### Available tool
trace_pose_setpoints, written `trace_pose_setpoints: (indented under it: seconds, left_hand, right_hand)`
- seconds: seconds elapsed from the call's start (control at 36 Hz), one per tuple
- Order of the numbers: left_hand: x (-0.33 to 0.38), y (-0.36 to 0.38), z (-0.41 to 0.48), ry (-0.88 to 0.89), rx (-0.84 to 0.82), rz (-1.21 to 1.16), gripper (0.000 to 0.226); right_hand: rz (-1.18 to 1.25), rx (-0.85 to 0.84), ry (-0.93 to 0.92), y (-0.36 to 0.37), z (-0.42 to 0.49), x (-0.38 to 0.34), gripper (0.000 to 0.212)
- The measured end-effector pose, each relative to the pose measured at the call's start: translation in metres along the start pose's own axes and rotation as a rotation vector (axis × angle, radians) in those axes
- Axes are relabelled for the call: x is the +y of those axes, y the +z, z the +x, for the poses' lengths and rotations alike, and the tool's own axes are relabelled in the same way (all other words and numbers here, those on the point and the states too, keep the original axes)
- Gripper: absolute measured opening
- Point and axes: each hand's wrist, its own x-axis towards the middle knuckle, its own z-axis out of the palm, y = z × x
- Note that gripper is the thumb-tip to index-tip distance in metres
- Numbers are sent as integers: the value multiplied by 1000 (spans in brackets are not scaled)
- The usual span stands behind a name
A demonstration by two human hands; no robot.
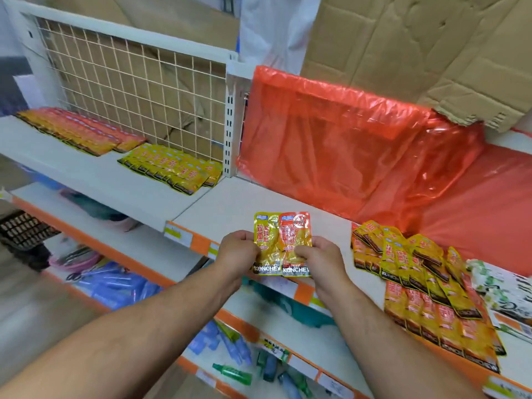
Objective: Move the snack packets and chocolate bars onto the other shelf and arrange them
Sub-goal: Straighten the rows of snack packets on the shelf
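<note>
Left hand (237,250) pinched the yellow packet (266,243), right hand (319,260) the orange packet (296,240), both upright, side by side above the shelf edge (198,243). Arranged rows (172,168) lay up-left, nearer the left hand; packets possibly overlapped, hard to tell.

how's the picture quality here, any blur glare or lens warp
Head view: soft, even light with no hard shadows; the wide lens bends the shelf front edge and upright post; the two packets between left hand and right hand are sharp, print readable; the lower-shelf items and frame edges smear; pale sheen on the red plastic sheet.
</note>
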Motion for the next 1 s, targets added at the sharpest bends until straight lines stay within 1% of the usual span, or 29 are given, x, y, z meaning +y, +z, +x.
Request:
trace_pose_setpoints:
  seconds: [0.14,0.25,0.44,0.5,0.67,0.81,0.89,1.0]
  left_hand:
    - [-1,-68,6,-4,69,-36,27]
    - [-6,-111,7,-14,113,-87,26]
    - [-5,-162,17,-26,218,-122,23]
    - [-4,-172,23,-29,223,-115,21]
    - [3,-191,55,-31,239,-115,22]
    - [17,-193,95,-29,235,-82,22]
    - [28,-190,123,-28,235,-18,22]
    - [41,-180,158,5,258,136,19]
  right_hand:
    - [38,-102,80,65,-6,3,15]
    - [-90,-109,15,109,-3,9,15]
    - [-133,-174,-13,165,12,13,15]
    - [-146,-188,-23,178,18,11,14]
    - [-125,-218,-17,205,49,6,13]
    - [-101,-216,-18,221,89,2,12]
    - [-87,-210,-18,224,117,-3,13]
    - [-81,-203,-6,224,150,-10,11]
